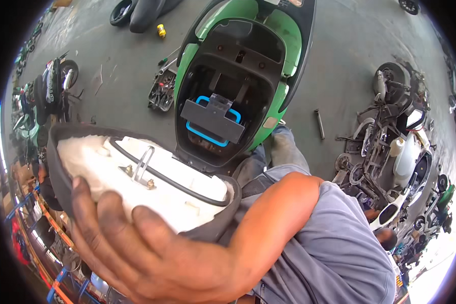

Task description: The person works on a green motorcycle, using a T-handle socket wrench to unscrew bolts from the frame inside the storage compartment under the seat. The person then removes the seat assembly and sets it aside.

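An upturned scooter seat stands tilted at the left, its pale underside facing me. The underside carries a metal loop latch, bolts and a black rubber strip, inside a dark padded rim. My right hand grips the seat at its near side, fingers bent and spread over the pale underside. My left hand does not show. Beyond the seat, a green scooter body has its black storage well uncovered. Inside lies a dark flat plate over a blue frame.
A tool tray sits left of the scooter, with a yellow item farther off. A metal bar lies on the floor to the right. Partly dismantled scooters crowd the right side, near another person. Racks stand lower left.
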### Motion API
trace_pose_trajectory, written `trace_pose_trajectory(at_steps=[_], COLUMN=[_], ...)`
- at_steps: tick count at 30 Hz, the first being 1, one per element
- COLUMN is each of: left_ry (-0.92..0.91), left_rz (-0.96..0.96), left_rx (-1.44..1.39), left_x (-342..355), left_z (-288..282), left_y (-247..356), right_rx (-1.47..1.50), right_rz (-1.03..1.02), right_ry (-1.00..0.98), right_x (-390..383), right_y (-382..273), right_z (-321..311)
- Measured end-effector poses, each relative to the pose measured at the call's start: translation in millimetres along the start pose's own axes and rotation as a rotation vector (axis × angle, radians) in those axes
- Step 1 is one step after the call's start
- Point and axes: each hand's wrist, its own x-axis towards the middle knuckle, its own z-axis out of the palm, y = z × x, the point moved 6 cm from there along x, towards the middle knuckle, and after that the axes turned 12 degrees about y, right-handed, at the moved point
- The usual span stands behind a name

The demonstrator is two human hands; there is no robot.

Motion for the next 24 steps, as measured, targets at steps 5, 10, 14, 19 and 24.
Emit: trace_pose_trajectory(at_steps=[5, 10, 14, 19, 24], left_ry=[0.441, 0.575, 0.664, 0.706, 0.681], left_rz=[0.121, 0.121, 0.269, 0.388, 0.243], left_rx=[-0.074, -0.099, -0.22, -0.23, -0.198], left_x=[34, 6, 4, -5, -23], left_z=[-91, -97, -104, -101, -101], left_y=[64, 33, 29, 0, -31], right_rx=[-0.443, -0.38, -0.429, -0.437, -0.418], right_rz=[-0.058, -0.048, -0.056, -0.09, -0.156], right_ry=[0.304, 0.23, 0.254, 0.201, 0.155], right_x=[4, -14, -13, -22, -36], right_y=[11, -23, -37, -61, -94], right_z=[2, 2, -3, 7, -5])
